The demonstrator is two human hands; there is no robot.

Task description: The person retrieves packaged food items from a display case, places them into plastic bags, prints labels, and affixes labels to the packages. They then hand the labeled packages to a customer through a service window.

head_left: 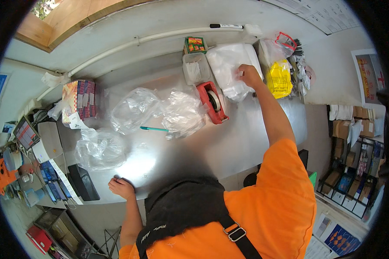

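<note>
My right hand (249, 76) reaches to a stack of white translucent plastic bags (229, 58) at the back right, its fingers pinched at the upper bag's surface. My left hand (122, 187) rests near the steel table's (164, 157) front edge with fingers curled; whether it holds anything is unclear. A red tape dispenser (218, 112) stands left of the bag stack. Loose crumpled clear bags (134, 108) lie across the middle and left, with a teal pen (153, 128) among them.
Behind sit a container of white sticks (193, 69) and a small green box (195, 44). A yellow package (278, 80) is at right, a patterned box (78, 97) at left. A screen (27, 131) and dark flat object (84, 183) occupy the left end. Shelving (350, 177) stands at far right.
</note>
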